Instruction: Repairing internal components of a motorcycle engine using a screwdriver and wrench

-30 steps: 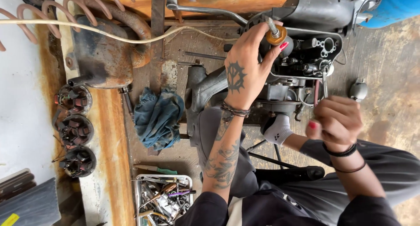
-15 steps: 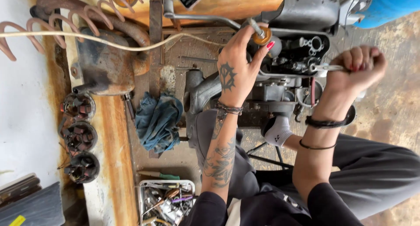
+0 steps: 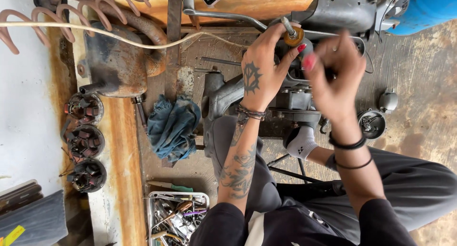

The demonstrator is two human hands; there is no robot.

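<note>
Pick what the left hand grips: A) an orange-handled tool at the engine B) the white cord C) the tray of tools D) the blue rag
A: the left hand is closed around an orange-handled tool up at the engine; the blue rag lies apart on the floor beside it.

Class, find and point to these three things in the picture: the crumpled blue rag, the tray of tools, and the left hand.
blue rag [image 3: 172, 128], head view, middle of the crumpled cloth.
tray of tools [image 3: 150, 212], head view, left rim.
left hand [image 3: 259, 77], head view, tattooed back of the hand.
</note>
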